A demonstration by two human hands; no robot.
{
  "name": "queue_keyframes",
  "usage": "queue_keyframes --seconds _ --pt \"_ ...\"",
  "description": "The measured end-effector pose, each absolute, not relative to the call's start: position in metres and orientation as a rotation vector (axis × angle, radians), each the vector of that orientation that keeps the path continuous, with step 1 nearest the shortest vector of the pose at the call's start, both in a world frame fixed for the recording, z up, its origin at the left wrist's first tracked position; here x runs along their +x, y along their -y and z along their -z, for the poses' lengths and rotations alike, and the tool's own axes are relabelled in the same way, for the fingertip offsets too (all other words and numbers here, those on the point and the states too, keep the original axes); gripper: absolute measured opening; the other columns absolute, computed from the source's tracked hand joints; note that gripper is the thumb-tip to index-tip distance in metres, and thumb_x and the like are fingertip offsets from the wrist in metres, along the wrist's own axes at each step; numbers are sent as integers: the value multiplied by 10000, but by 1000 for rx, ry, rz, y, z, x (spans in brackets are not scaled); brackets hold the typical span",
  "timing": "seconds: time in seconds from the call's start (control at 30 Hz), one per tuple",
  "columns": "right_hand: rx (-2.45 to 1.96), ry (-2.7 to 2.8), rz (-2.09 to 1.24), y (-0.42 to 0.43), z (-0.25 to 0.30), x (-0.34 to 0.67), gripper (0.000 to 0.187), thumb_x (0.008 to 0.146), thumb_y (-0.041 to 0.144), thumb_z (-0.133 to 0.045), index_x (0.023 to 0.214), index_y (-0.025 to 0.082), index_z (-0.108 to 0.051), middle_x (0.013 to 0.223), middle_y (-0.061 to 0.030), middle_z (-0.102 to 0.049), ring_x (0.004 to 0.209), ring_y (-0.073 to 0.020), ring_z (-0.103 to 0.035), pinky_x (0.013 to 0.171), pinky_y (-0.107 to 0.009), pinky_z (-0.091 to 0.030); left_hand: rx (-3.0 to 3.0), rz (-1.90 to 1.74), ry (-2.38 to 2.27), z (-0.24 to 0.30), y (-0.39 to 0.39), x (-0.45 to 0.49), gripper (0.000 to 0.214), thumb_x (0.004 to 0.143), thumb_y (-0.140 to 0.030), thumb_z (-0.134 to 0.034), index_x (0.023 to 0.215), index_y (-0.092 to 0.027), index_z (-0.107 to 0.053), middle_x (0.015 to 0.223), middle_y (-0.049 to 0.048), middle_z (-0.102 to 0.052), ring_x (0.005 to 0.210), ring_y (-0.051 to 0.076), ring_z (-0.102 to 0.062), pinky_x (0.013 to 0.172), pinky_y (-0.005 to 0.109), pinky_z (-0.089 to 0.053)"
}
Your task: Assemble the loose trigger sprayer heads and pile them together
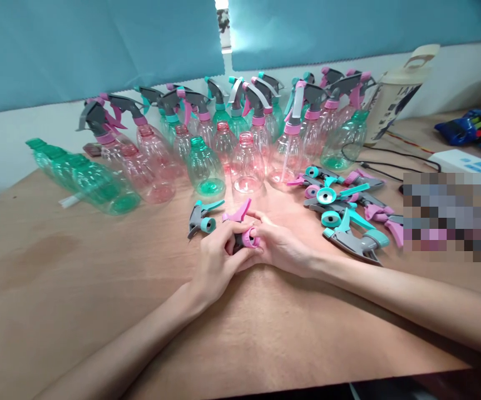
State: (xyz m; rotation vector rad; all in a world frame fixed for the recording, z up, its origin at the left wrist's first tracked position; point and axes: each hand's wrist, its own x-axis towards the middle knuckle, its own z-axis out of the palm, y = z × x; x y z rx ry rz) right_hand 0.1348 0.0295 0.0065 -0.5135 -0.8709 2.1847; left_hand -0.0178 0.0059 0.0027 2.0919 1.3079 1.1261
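Near the middle of the table, both my hands are closed around one pink and grey spray trigger head. My left hand grips its body from the left, thumb below the pink collar. From the right, my right hand holds it, fingertips at the collar's rim. The collar opening faces me, and part of the grey body is hidden by my fingers. Just beyond my left hand lies a teal and grey trigger head. Behind my hands stand an open clear pink bottle and an open green bottle.
To the right is a pile of loose trigger heads. Several bottles with trigger heads stand along the wall. Green bottles are at the left. A cream tumbler, a black cable and a white box are at the right.
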Motion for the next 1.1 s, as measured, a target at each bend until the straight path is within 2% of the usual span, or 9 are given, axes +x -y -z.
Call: queue_keyframes --seconds 0.1,0.2,0.3,0.37,0.63,0.73,0.87,1.0,1.1 --pt "-640 900 -2159 -32 -8 135 495 698 138 -550 1150 275 -403 883 36 -556 656 -124 -566 613 -349 -579 2125 -1106 -1349 -3 -5 -17 166 778 -155 -710 927 -186 -644 643 -74 -448 535 84 -344 536 215 -310" --pt "-756 971 -2112 -35 -7 135 400 687 158 -538 1060 261 -440 809 38 -523 615 -127 -517 529 -291 -521 2185 -1103 -1380 -2 -4 -16 181 756 -151 -744 904 -184 -644 636 -75 -445 542 86 -360 542 215 -321" --pt "-816 1093 -1984 -39 -6 137 218 703 165 -514 905 234 -469 750 38 -479 625 -121 -472 548 -249 -449 2227 -1117 -1359 -1 -4 -15 212 741 -145 -764 907 -185 -638 666 -69 -491 551 86 -392 534 209 -335" --pt "-839 1167 -1886 -40 -6 138 170 712 159 -499 862 227 -458 808 30 -462 658 -114 -457 569 -240 -416 2239 -1136 -1330 -1 -4 -15 209 748 -152 -759 913 -189 -636 711 -56 -539 584 95 -439 554 212 -364" --pt "-842 1246 -1755 -42 -8 138 442 638 114 -473 1043 257 -367 1052 -8 -463 892 -153 -487 746 -281 -419 2363 -1192 -1305 -6 -4 -15 185 757 -113 -734 881 -188 -619 773 -23 -617 732 149 -534 653 249 -420" --pt "-818 1220 -1767 -42 -8 137 441 598 111 -462 1004 256 -368 1007 -6 -474 874 -165 -486 766 -300 -416 2377 -1195 -1308 -5 -4 -16 176 769 -126 -727 899 -187 -625 791 -16 -627 760 162 -546 682 266 -429" --pt "-872 1221 -1756 -41 -7 135 358 602 140 -461 927 252 -361 908 7 -462 757 -163 -468 676 -299 -415 2350 -1224 -1325 -4 -5 -16 191 772 -166 -740 921 -184 -622 822 -2 -637 769 168 -548 664 265 -432" --pt "-886 1209 -1732 -39 -7 134 361 601 132 -454 931 248 -367 922 8 -457 728 -151 -473 628 -286 -415 2327 -1218 -1343 -4 -5 -16 197 769 -147 -732 926 -189 -621 818 -4 -643 763 168 -551 640 258 -430" --pt "-923 1211 -1664 -37 -5 134 266 609 136 -457 835 240 -364 852 21 -430 707 -141 -459 624 -278 -407 2328 -1197 -1340 -5 -4 -16 199 766 -112 -707 922 -196 -615 813 -7 -641 751 165 -548 645 261 -430"
